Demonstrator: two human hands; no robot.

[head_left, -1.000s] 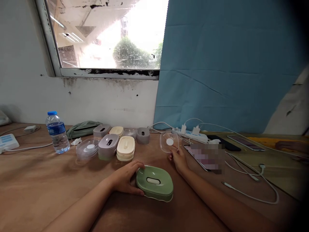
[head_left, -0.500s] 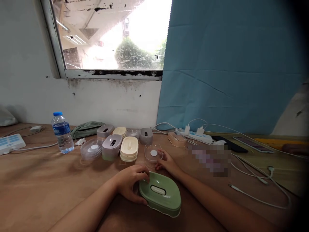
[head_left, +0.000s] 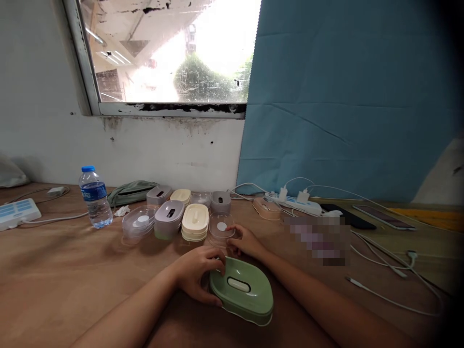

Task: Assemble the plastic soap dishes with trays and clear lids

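Note:
My left hand (head_left: 202, 273) is closed on the rear left end of a green plastic soap box (head_left: 248, 285), thumb on its near side and fingers over the top rim. A long slot with a pale insert is in the middle of the box, which rests on the table right in front of me. Farther back, my right hand (head_left: 244, 241) has its index finger stretched out to the right edge of a clear plastic cover (head_left: 216, 232) with a round white label. Its other fingers are loosely bent, holding nothing.
Left of the clear cover stand cream trays (head_left: 195, 222), a lilac box (head_left: 168, 217) and clear covers (head_left: 132, 222). A grey box (head_left: 220, 201) is behind. A water bottle (head_left: 94, 198) stands left. Rightward lie a peach box (head_left: 267, 208), a power strip (head_left: 308, 207) and white cables (head_left: 391, 307).
The clear cover has slid left, closer to the cream trays, with my right hand moving left along with it. My left hand and the green soap box keep their place.

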